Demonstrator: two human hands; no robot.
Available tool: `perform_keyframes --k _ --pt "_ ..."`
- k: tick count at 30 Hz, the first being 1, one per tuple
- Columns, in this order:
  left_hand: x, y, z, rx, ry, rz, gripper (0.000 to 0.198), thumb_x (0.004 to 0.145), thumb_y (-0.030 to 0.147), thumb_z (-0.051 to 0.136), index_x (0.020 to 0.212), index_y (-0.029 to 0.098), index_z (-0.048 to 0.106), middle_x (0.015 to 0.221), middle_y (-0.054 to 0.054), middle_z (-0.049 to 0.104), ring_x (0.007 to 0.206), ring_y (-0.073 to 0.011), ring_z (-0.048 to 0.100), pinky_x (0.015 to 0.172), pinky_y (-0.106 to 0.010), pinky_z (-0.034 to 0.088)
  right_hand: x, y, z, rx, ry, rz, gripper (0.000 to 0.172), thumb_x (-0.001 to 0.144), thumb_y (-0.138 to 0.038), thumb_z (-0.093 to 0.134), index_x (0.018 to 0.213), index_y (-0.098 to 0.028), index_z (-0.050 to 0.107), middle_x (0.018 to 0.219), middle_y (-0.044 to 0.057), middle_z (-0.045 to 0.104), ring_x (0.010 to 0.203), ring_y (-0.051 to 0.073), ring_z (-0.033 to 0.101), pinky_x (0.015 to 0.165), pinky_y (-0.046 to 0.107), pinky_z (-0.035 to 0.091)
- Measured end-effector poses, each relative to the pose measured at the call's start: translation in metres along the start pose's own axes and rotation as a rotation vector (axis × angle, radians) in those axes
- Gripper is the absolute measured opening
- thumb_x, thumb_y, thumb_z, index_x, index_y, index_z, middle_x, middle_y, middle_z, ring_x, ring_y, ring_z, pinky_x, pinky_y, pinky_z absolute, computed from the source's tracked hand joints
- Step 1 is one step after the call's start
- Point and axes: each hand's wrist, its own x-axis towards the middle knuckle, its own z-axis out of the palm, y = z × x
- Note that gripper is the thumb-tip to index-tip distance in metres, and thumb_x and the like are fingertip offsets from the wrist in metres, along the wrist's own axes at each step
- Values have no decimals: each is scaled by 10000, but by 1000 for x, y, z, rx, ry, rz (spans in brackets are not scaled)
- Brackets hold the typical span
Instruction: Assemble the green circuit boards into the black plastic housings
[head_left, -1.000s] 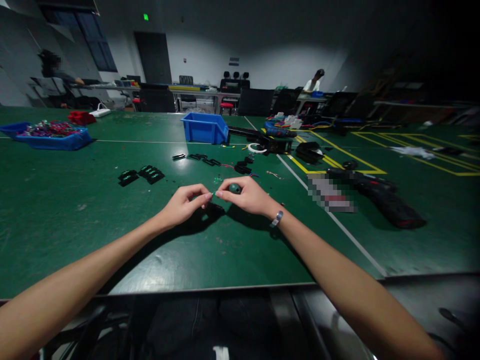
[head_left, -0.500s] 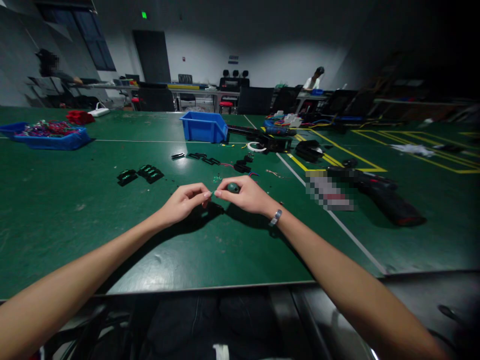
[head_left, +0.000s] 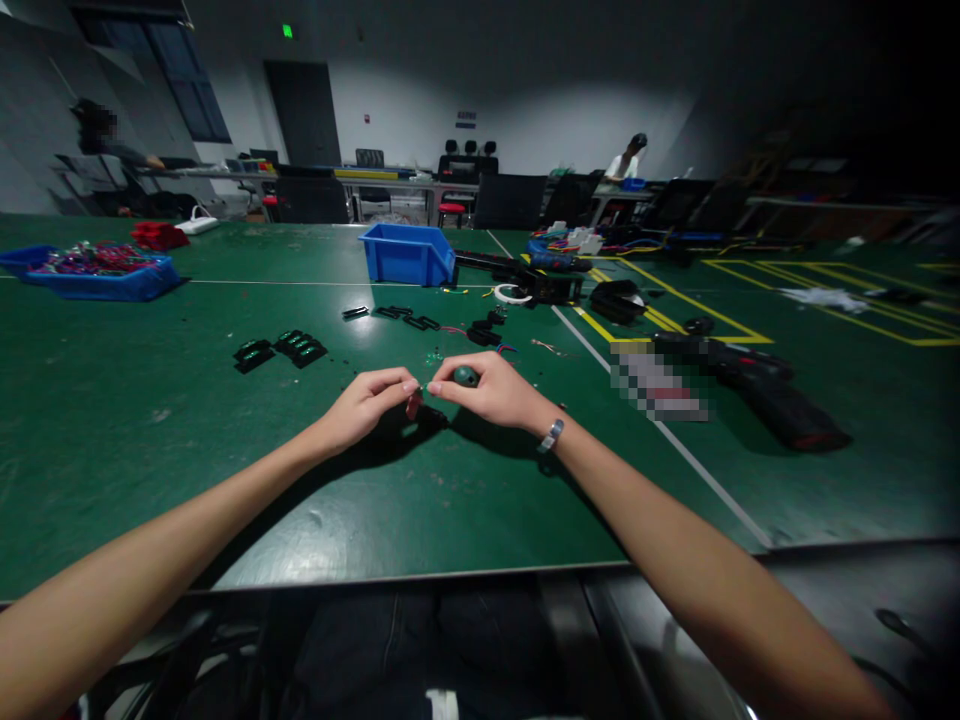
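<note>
Over the near middle of the green table (head_left: 225,480), both hands meet fingertip to fingertip. My left hand (head_left: 365,408) is closed in a pinch at a tiny green piece (head_left: 423,388), too small to make out. My right hand (head_left: 499,390) is closed, with thumb and forefinger at the same piece. A dark green, round-ended handle (head_left: 466,376) sticks up out of this hand; the rest of it is hidden. Tiny green bits (head_left: 433,356) lie just beyond the fingers. Left of the hands are black parts with green inside (head_left: 300,346). Several black frames (head_left: 421,322) lie farther off.
A blue bin (head_left: 409,256) stands beyond the hands. At far left, a blue tray (head_left: 120,285) holds pink and red wires. On the right lie a black tool with a grip (head_left: 780,400), a pixelated patch and black gear (head_left: 619,300). Two people work in the background.
My left hand's lower fingers have shifted a little below the pinch, while the fingertips stay together. My right hand and the green handle barely move.
</note>
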Motion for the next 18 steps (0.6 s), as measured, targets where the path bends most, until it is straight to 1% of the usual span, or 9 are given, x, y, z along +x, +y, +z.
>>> perform_keyframes --k 6,12,18 --pt "0 -1 0 28 9 -3 352 967 431 549 780 152 654 755 -20 649 749 -146 587 760 -269 456 0 -1 1 -12 -7 -1 246 903 -375 628 849 -160 735 771 18 684 718 145 567 681 261 409" --pt "1 -2 -2 81 -8 3 384 966 461 537 780 152 669 755 -26 662 750 -150 591 752 -274 458 0 -2 1 -7 -14 -4 231 900 -358 628 844 -160 733 774 18 684 729 148 571 689 262 413" --pt "1 -4 -2 65 -22 -1 378 963 459 544 782 154 676 754 -25 670 750 -151 604 753 -268 464 -1 0 1 -12 -25 0 239 903 -364 625 845 -158 732 775 21 682 718 148 564 678 263 407"
